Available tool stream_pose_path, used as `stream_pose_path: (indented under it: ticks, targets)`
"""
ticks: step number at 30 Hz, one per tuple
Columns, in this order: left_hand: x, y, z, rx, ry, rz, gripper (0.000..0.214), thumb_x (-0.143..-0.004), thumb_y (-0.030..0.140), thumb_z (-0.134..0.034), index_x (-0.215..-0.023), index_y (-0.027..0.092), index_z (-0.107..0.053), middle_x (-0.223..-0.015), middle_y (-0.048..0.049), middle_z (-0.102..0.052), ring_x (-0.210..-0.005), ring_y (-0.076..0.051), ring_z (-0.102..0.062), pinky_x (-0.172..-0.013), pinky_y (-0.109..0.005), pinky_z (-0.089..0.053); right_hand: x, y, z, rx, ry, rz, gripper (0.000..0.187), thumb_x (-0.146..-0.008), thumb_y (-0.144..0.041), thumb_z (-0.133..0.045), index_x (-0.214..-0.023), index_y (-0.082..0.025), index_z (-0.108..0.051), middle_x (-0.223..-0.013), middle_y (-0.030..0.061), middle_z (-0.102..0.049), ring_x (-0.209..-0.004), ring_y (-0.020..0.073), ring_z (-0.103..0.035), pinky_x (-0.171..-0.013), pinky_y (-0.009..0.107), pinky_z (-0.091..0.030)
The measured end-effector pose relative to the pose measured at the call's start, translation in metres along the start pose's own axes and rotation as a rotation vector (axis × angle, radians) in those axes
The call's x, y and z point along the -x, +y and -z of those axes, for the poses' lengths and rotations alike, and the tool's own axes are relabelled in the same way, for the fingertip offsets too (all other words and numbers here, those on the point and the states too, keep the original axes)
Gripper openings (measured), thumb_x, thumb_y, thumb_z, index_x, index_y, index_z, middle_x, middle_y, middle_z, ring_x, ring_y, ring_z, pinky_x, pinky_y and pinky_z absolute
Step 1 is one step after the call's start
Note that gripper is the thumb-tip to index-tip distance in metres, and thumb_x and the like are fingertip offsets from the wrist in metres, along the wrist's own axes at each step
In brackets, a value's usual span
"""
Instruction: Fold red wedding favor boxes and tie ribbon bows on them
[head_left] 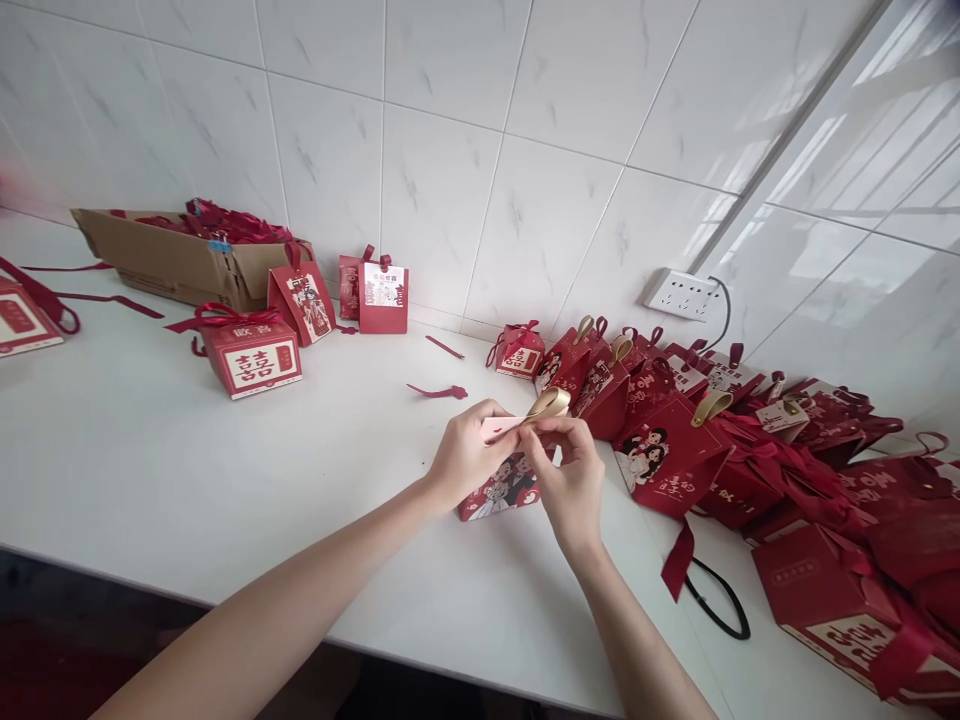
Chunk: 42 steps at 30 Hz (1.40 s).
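Note:
A small red gift box (501, 490) with a printed couple on its front stands on the white table. My left hand (474, 450) is closed around the box's upper left side, next to a pale flap at the top. The fingers of my right hand (566, 470) pinch near the base of a gold ribbon loop (550, 403) that sticks up from the box top. Both hands meet at the top edge and hide part of the box. Exactly what lies between the right fingertips is hard to see.
Many red gift boxes (667, 460) crowd the right side. A cardboard box (172, 265) of dark red ribbons stands at the back left, with a red box (251, 355) before it. Ribbon scraps (439, 392), a black loop (720, 600) and a power strip (684, 295) are around.

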<state>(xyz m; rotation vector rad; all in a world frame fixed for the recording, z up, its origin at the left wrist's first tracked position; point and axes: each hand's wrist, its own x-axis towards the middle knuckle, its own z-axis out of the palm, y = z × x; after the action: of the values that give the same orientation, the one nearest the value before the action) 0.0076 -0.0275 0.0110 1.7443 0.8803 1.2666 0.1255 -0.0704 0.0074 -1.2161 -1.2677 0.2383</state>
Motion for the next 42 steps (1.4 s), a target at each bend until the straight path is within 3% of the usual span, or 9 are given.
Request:
stream_pose_path:
  ticks: [6,22,37,42]
  targets:
    - [-0.0005,0.0036,0.0006,-0.047,0.026,0.009,0.020,-0.073,0.031,-0.060,-0.064,0.018,-0.049,-0.060,0.0043,-0.055,-0.060,-0.011,-0.053,-0.055,-0.020,-0.039,0.0007,-0.0021,0.0017,0.093,-0.003,0.069,0.009,-0.077,-0.028,-0.063,-0.076,-0.019,-0.061,-0.079,0.0013,-0.056,-0.066,0.0115,-0.054,-0.062,0.027,-0.047]
    - [-0.0003,0.0046,0.0013,-0.060,0.023,-0.017,0.021,-0.074,0.031,-0.060,-0.062,0.018,-0.048,-0.059,0.0046,-0.054,-0.059,-0.010,-0.052,-0.055,-0.019,-0.038,0.0005,0.0013,0.0033,0.007,-0.022,0.043,0.010,-0.076,-0.028,-0.065,-0.080,-0.020,-0.060,-0.081,0.0005,-0.055,-0.066,0.0113,-0.054,-0.062,0.027,-0.048]
    - [0.0012,0.0044,-0.0007,-0.086,0.037,-0.006,0.020,-0.074,0.034,-0.059,-0.065,0.018,-0.050,-0.062,0.0037,-0.056,-0.061,-0.011,-0.054,-0.056,-0.020,-0.040,0.0025,-0.0013,0.0009,-0.032,0.018,-0.019,0.013,-0.076,-0.032,-0.066,-0.076,-0.019,-0.063,-0.079,0.0025,-0.060,-0.069,0.0133,-0.054,-0.061,0.027,-0.045]
    - [0.0017,0.0036,-0.0011,-0.059,0.043,-0.004,0.021,-0.075,0.034,-0.059,-0.064,0.018,-0.049,-0.063,0.0038,-0.057,-0.062,-0.011,-0.056,-0.056,-0.019,-0.041,0.0016,-0.0038,0.0002,-0.121,-0.002,-0.108,0.014,-0.073,-0.032,-0.068,-0.072,-0.018,-0.065,-0.079,0.0028,-0.062,-0.071,0.0139,-0.055,-0.061,0.027,-0.045]
